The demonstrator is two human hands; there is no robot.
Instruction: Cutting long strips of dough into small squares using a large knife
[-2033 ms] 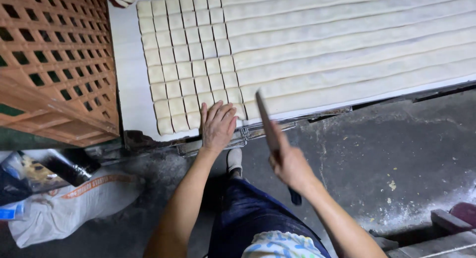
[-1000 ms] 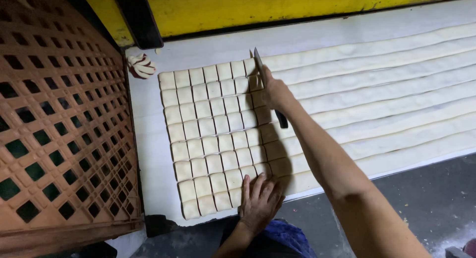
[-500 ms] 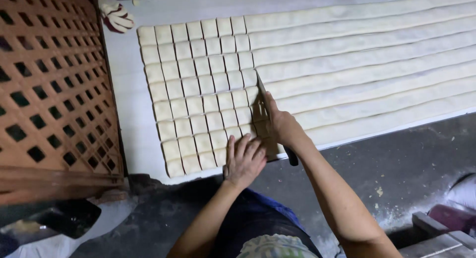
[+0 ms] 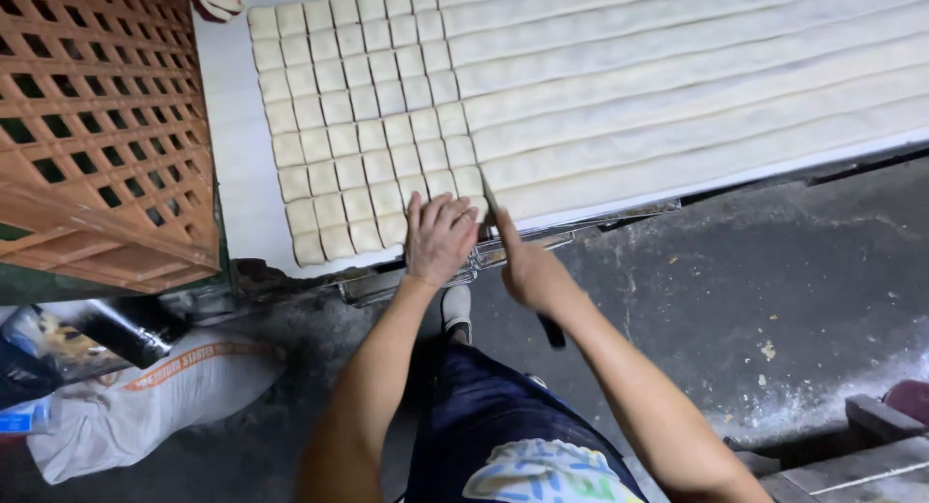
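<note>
Knife (image 4: pixel 491 201) against soft, square-cut dough (image 4: pixel 360 126)

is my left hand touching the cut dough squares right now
Touching. The head view shows the left hand pressed flat on the cut dough squares at the near edge.

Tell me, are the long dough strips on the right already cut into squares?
Not yet. The long strips lie whole; only the left block of squares is cut, beside the knife.

Both forearms are bare, no sleeves showing. The person wears dark blue trousers (image 4: pixel 494 406), a pale top with blue and yellow print (image 4: pixel 542 474) at six o'clock, and a grey shoe (image 4: pixel 457 310).
</note>
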